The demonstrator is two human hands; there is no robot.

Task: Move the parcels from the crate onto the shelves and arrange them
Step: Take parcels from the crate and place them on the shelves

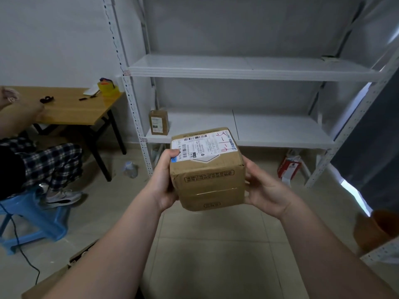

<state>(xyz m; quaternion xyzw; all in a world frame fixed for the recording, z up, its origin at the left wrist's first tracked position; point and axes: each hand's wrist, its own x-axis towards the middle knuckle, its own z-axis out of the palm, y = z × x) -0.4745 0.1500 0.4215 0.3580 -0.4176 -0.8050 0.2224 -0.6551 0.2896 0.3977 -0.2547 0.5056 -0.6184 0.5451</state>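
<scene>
I hold a brown cardboard parcel (208, 178) with a white shipping label on top, in the air in front of the white metal shelves. My left hand (165, 180) grips its left side, thumb on the label. My right hand (262, 186) grips its right side. A smaller brown parcel (158, 123) stands upright at the far left of the lower shelf (280, 131). The upper shelf (237, 65) holds only a small dark item at its right end. A brown cardboard corner (64, 275) shows at the bottom left, partly hidden behind my left forearm.
A seated person in checked trousers (49, 162) on a blue stool (36, 219) is at the left, beside a wooden table (71, 106). A plastic bottle (130, 169) stands on the floor. A red and white bag (289, 167) lies under the shelves. A brown bin (380, 227) is at the right.
</scene>
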